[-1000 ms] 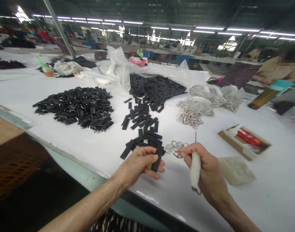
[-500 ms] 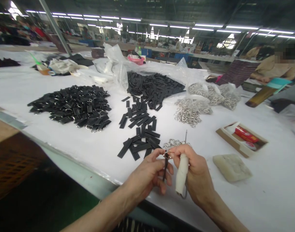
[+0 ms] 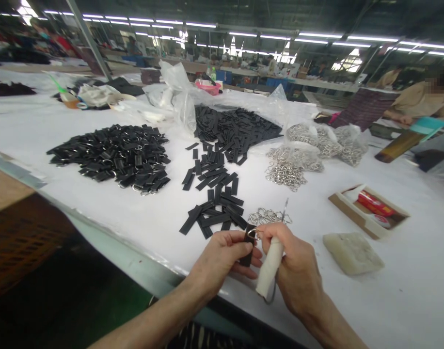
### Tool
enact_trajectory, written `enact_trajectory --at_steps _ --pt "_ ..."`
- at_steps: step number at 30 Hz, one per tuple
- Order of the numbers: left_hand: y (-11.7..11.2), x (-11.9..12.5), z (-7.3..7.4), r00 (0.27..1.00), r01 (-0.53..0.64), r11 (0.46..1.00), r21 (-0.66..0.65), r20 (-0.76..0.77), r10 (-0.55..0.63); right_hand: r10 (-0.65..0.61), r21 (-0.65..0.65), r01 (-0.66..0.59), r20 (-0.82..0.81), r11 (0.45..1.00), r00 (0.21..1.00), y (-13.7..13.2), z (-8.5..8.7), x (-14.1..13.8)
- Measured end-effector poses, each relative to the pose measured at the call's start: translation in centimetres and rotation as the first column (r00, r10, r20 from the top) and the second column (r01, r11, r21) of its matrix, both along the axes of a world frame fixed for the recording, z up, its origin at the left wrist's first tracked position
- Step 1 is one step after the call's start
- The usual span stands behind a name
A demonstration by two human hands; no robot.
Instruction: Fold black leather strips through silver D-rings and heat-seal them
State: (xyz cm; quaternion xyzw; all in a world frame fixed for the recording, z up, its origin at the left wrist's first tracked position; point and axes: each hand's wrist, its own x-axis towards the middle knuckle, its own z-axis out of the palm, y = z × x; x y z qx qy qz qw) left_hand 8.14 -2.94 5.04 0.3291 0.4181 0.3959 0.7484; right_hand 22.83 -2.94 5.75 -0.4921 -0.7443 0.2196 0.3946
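Note:
My left hand is closed on a short black strip, thumb on its face and fingers behind. At the strip's upper end sits a metal ring, pinched by the thumb and forefinger of my right hand. That same hand grips a tool with a white-wrapped handle. Its thin metal point sticks up past my fingers, and a bent metal piece shows at the bottom. Just beyond my hands lie loose metal rings and a scatter of black strips.
To the left is a heap of black strips fitted with rings. Farther back lie a big pile of plain strips and bagged rings. A cardboard box and a pale waxy block stand right. A person sits beyond.
The black strip has turned from edge-on to showing its flat face, with my left thumb now on it. The tool's handle has tilted, its lower end shifting left.

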Motion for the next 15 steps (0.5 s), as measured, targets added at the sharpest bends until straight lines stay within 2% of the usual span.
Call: enact_trajectory --at_steps 3,8,11,15 --pt "0.0 0.1 0.1 0.992 -0.01 1.0 0.03 -0.125 0.014 -0.042 0.022 0.042 0.008 0.999 0.999 0.2 0.2 0.1" --pt "-0.1 0.0 0.4 0.93 0.035 0.986 0.161 -0.367 0.027 -0.08 -0.177 0.083 0.026 0.981 0.996 0.6 0.3 0.3" --pt "-0.1 -0.3 0.5 0.85 0.083 0.956 0.281 -0.52 0.079 -0.076 -0.264 0.086 0.047 0.961 0.996 0.6 0.7 0.3" --pt "0.0 -0.6 0.7 0.764 0.207 0.887 0.414 -0.635 0.118 -0.003 -0.332 0.028 0.075 0.943 0.997 0.9 1.6 0.5"
